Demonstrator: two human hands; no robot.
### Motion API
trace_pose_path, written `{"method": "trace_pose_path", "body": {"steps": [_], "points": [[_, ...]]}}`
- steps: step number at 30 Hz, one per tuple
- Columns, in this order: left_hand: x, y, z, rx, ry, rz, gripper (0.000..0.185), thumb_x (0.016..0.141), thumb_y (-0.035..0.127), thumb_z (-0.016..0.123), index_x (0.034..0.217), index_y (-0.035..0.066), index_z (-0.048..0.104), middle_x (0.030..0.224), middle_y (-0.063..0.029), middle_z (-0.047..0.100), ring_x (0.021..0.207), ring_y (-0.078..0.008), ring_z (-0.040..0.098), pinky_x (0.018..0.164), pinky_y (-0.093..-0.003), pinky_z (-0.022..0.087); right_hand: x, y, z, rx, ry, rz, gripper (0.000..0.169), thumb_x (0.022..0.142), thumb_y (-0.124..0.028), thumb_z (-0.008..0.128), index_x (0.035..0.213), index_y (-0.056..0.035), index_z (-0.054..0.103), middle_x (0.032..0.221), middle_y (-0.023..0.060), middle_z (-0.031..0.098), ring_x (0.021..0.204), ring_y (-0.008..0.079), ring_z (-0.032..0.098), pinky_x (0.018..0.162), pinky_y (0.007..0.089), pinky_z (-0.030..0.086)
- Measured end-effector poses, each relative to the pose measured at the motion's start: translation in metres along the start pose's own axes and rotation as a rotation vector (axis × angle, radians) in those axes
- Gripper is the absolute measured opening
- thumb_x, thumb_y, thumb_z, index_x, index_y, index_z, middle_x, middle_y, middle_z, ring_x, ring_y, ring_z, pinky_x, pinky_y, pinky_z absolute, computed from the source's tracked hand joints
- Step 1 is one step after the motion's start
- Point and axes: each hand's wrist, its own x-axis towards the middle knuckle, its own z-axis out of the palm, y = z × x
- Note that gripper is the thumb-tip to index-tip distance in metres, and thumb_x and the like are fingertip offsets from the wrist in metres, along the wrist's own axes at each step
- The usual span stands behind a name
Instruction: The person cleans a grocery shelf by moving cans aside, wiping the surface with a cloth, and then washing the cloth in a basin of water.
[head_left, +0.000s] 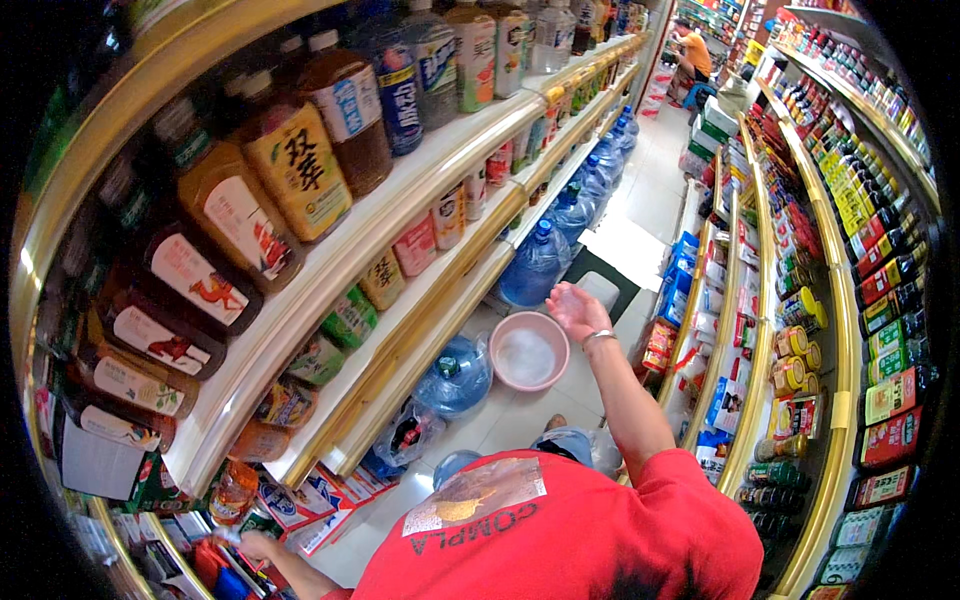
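My right hand (576, 311), with a metal bracelet at the wrist, is held out palm-up beside the rim of a pink plastic basin (493, 352). Its fingers are slightly curled, with no object visible in them. Cloudy, foamy water fills the bottom of the basin, which sits on the tiled floor. At the lower left, my left hand (257, 547) is by a low shelf of small packaged goods. A small whitish thing (226, 535) shows at its fingertips; whether it is gripped I cannot tell. An orange drink bottle (234, 491) stands just above that hand.
Bottled drinks line the shelf (450, 180) at left. Large blue water jugs (534, 264) stand along its foot, another jug (454, 375) beside the basin. Shelves of jars and sauce bottles (795, 352) run along the right. Far down the aisle, a person in orange (694, 52) sits near boxes.
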Motion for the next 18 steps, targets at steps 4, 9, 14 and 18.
{"method": "trace_pose_path", "body": {"steps": [4, 9, 14, 18], "points": [[-0.003, 0.001, -0.053, -0.433, 0.459, -0.022, 0.027, 0.088, 0.021, 0.052, 0.095, 0.000, 0.067, 0.083, -0.0205, 0.067, 0.071, -0.0340, 0.065, 0.059, -0.0444, 0.050, 0.010, -0.020, -0.008, 0.022, -0.042, 0.043, 0.013, 0.087, -0.012, 0.062, 0.092, -0.0009, 0.061, 0.090, 0.0114, 0.064, 0.087, 0.0246, 0.061, 0.085, 0.0420, 0.050], [-0.074, 0.012, -0.113, -0.539, 0.651, 0.180, 0.022, 0.089, 0.021, 0.054, 0.099, 0.004, 0.065, 0.084, -0.0132, 0.062, 0.071, -0.0264, 0.060, 0.061, -0.0389, 0.047, 0.022, -0.079, -0.027, 0.044, -0.089, 0.060, 0.013, 0.089, -0.012, 0.059, 0.096, -0.0011, 0.059, 0.095, 0.0123, 0.063, 0.090, 0.0253, 0.061, 0.086, 0.0419, 0.050], [-0.241, -0.009, -0.117, -0.673, 0.277, 0.194, 0.019, 0.090, 0.020, 0.056, 0.103, 0.008, 0.062, 0.086, -0.0059, 0.057, 0.072, -0.0188, 0.054, 0.062, -0.0333, 0.044, 0.038, -0.169, -0.046, 0.060, -0.184, 0.086, 0.014, 0.090, -0.013, 0.056, 0.098, -0.0013, 0.057, 0.096, 0.0121, 0.062, 0.091, 0.0252, 0.060, 0.087, 0.0420, 0.049], [-0.418, 0.009, -0.086, -0.847, -0.451, 0.042, 0.018, 0.090, 0.020, 0.057, 0.106, 0.011, 0.060, 0.087, -0.0001, 0.054, 0.073, -0.0128, 0.050, 0.063, -0.0288, 0.042, 0.044, -0.228, -0.032, -0.003, -0.189, 0.073, 0.017, 0.092, -0.015, 0.052, 0.100, -0.0010, 0.059, 0.096, 0.0120, 0.063, 0.091, 0.0236, 0.060, 0.088, 0.0406, 0.049]]}}
